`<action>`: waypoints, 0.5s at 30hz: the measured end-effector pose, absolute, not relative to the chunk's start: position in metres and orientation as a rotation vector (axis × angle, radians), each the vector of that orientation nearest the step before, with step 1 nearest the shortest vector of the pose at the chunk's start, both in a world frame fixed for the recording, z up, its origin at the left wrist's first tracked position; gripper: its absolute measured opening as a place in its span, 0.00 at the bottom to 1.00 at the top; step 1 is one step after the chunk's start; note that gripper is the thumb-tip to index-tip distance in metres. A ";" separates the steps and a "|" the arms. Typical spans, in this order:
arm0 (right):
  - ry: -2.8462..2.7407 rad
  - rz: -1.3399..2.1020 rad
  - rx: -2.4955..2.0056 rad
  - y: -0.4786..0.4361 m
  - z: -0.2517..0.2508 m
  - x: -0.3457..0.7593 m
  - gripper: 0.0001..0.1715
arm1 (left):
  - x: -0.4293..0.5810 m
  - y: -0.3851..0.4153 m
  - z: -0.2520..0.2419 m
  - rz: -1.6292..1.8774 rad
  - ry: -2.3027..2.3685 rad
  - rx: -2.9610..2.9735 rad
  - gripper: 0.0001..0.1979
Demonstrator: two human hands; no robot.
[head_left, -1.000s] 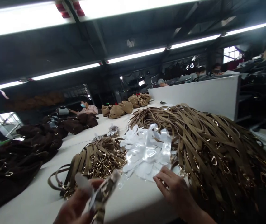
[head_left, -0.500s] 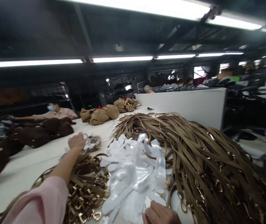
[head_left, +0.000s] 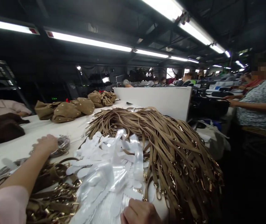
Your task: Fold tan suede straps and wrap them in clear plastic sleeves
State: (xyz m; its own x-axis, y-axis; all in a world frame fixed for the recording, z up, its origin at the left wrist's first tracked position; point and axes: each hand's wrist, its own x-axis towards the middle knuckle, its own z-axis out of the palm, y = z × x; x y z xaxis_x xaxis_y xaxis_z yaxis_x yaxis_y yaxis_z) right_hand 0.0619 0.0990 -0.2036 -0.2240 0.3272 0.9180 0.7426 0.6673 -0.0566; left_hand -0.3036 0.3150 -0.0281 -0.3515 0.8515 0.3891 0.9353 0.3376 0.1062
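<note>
Coil (head_left: 63, 143) sits at 3 o'clock off my left fingers (head_left: 46, 143), white pieces (head_left: 109, 177) at 11 off my curled right fingers (head_left: 132, 212); can't tell either grip tbh.

White table (head_left: 77, 126); brown straps (head_left: 165, 140); white plastic pieces (head_left: 114, 174); tan bags (head_left: 69, 110); grey coil (head_left: 64, 143)

Hidden grips, cropped edges.
Left hand (head_left: 46, 144): fingers blurred, hold unclear. Right hand (head_left: 140, 212): cut by bottom edge, fingertip contact unclear. Pink sleeve (head_left: 7, 203) cropped lower left; dark brown cloth (head_left: 2, 129) cut at left; co-worker (head_left: 261, 102) cropped right.
</note>
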 end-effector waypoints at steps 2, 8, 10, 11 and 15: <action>-1.910 -0.398 -0.853 0.093 -0.197 0.065 0.13 | -0.283 0.304 -0.019 -0.340 -2.381 -1.628 0.06; -2.020 -0.098 -0.956 0.075 -0.182 0.075 0.12 | -0.215 0.205 -0.004 -0.294 -2.021 -2.112 0.15; -2.034 -0.054 -0.958 0.073 -0.181 0.076 0.13 | -0.216 0.159 -0.002 -0.296 -1.994 -2.126 0.13; -2.043 -0.042 -0.947 0.073 -0.180 0.076 0.13 | -0.223 0.136 -0.001 -0.291 -2.007 -2.099 0.12; -2.048 -0.053 -0.911 0.073 -0.180 0.077 0.14 | -0.275 0.058 0.005 -0.275 -2.135 -1.854 0.15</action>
State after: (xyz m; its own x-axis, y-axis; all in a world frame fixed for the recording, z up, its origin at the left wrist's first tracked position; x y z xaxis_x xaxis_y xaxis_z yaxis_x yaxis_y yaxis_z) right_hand 0.0772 0.0732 -0.1803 -0.3537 0.5837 0.7309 0.6208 0.7310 -0.2833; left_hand -0.2750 0.0577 0.0045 -0.1223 0.9303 0.3458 0.9875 0.1489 -0.0511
